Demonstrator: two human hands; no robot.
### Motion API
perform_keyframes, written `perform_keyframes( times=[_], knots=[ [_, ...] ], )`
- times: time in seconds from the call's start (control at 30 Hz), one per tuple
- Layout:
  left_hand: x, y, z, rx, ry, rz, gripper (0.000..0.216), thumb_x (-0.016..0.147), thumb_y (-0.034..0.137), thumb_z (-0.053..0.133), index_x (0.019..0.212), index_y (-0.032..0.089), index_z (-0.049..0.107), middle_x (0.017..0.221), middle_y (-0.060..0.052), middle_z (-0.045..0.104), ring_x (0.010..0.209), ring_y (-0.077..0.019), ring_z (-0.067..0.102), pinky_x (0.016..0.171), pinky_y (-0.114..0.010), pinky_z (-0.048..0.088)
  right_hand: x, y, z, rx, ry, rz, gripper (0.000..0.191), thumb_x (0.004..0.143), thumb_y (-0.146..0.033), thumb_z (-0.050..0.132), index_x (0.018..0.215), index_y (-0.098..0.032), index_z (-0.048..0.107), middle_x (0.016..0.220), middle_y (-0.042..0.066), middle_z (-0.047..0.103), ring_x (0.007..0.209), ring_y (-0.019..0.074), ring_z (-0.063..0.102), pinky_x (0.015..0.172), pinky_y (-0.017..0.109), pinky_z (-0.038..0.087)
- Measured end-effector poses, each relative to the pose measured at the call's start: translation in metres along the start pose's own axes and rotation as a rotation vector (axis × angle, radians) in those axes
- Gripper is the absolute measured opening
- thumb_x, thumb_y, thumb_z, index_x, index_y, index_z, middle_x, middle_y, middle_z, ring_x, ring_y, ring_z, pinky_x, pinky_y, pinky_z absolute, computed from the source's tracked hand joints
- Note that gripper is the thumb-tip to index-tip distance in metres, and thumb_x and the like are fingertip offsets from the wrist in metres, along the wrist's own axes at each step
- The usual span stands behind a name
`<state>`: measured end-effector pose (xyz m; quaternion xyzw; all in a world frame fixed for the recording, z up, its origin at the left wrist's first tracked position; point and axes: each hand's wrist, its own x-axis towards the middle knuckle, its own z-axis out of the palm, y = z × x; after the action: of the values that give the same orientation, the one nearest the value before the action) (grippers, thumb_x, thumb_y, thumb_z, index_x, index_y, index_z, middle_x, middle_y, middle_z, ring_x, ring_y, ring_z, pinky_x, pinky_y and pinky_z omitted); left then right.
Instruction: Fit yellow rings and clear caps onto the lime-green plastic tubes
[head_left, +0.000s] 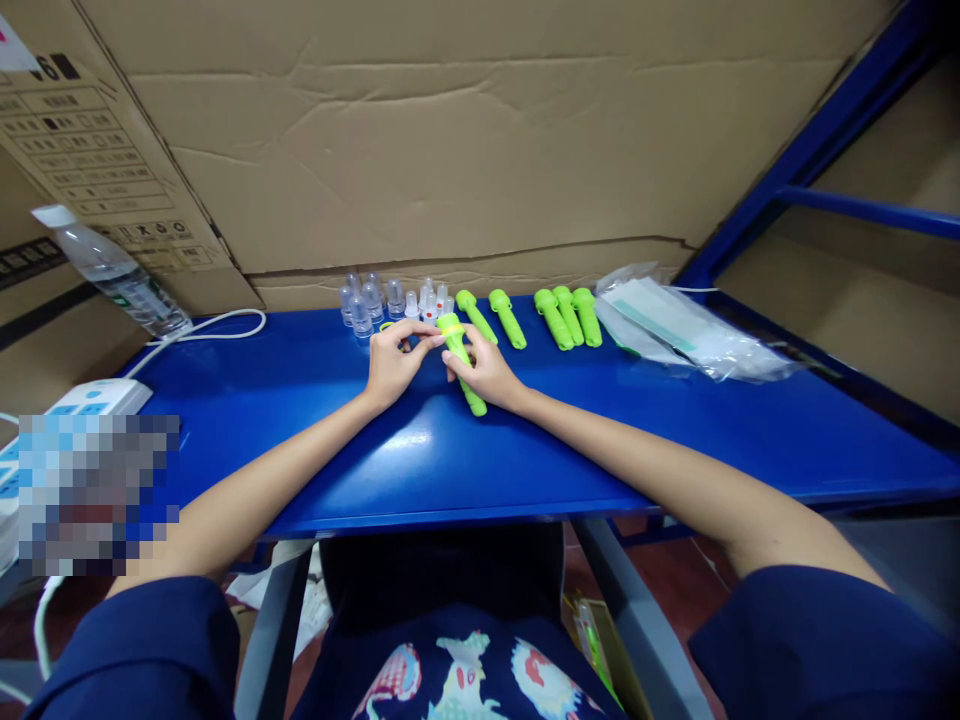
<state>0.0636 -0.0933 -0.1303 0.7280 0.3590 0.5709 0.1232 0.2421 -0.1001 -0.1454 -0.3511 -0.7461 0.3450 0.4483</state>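
In the middle of the head view, my right hand (489, 374) is closed around a lime-green flashlight (474, 402), its wide head pointing away and its tail towards me. A yellowish band circles the head. My left hand (395, 364) is at the left side of that head, thumb and index finger pinched together; what lies between them is too small to tell. Behind my left hand shows part of a small yellow-green ring (386, 326). Beyond my right hand lie two more green flashlights (508, 320), and three others (568, 316) are grouped to the right.
Several clear plastic cups (361, 315) and small white parts (427, 300) stand at the back of the blue table (420, 480). Plastic bags (682, 325) lie at the right. A water bottle (120, 275) leans at the left, near a power strip (101, 400) and white cable (232, 328).
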Motion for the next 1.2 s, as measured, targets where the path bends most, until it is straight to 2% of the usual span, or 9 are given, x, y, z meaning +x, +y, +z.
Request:
perform_keyframes(
  times=[0.1, 0.17, 0.3, 0.6, 1.2],
  knots=[
    [0.0010, 0.0008, 0.0007, -0.029, -0.015, 0.021, 0.027, 0.089, 0.046, 0.073, 0.086, 0.019, 0.077, 0.086, -0.005, 0.078, 0.072, -0.0146, 0.067, 0.060, -0.026, 0.046, -0.0006, 0.0040, 0.0038, 0.046, 0.017, -0.012, 0.060, 0.092, -0.047, 0.061, 0.135, -0.020, 0.029, 0.062, -0.008, 0.057, 0.050, 0.0166, 0.060, 0.053, 0.032, 0.049],
    [0.0015, 0.0018, 0.0013, -0.040, -0.017, 0.031, 0.026, 0.090, 0.045, 0.073, 0.088, 0.019, 0.076, 0.088, -0.005, 0.077, 0.073, -0.0144, 0.067, 0.060, -0.026, 0.046, -0.0006, 0.0062, 0.0059, 0.056, 0.039, -0.030, 0.062, 0.093, -0.048, 0.061, 0.134, -0.022, 0.024, 0.066, -0.009, 0.055, 0.047, 0.0149, 0.059, 0.050, 0.031, 0.048],
    [0.0016, 0.0035, 0.0024, -0.036, -0.028, 0.023, 0.022, 0.092, 0.041, 0.070, 0.093, 0.019, 0.072, 0.094, -0.005, 0.076, 0.076, -0.0141, 0.067, 0.060, -0.025, 0.047, 0.0006, 0.0056, 0.0067, 0.029, 0.048, -0.057, 0.053, 0.094, -0.050, 0.060, 0.125, -0.025, 0.025, 0.069, -0.008, 0.054, 0.049, 0.0152, 0.059, 0.049, 0.032, 0.047],
    [-0.0003, -0.0021, 0.0049, -0.031, -0.061, -0.003, 0.023, 0.092, 0.039, 0.069, 0.102, 0.019, 0.068, 0.102, -0.007, 0.076, 0.086, -0.0162, 0.071, 0.064, -0.025, 0.049, 0.0007, 0.0005, 0.0058, 0.015, 0.069, -0.062, 0.055, 0.093, -0.060, 0.060, 0.120, -0.027, 0.024, 0.068, -0.008, 0.051, 0.052, 0.0166, 0.060, 0.052, 0.034, 0.049],
    [-0.0011, 0.0013, 0.0043, -0.051, -0.071, 0.056, 0.024, 0.096, 0.042, 0.064, 0.104, 0.020, 0.064, 0.102, -0.006, 0.073, 0.085, -0.0152, 0.069, 0.066, -0.025, 0.049, 0.0007, -0.0017, 0.0070, 0.042, 0.085, -0.084, 0.052, 0.094, -0.054, 0.060, 0.120, -0.027, 0.024, 0.071, -0.007, 0.054, 0.054, 0.0167, 0.062, 0.054, 0.035, 0.052]
  ],
)
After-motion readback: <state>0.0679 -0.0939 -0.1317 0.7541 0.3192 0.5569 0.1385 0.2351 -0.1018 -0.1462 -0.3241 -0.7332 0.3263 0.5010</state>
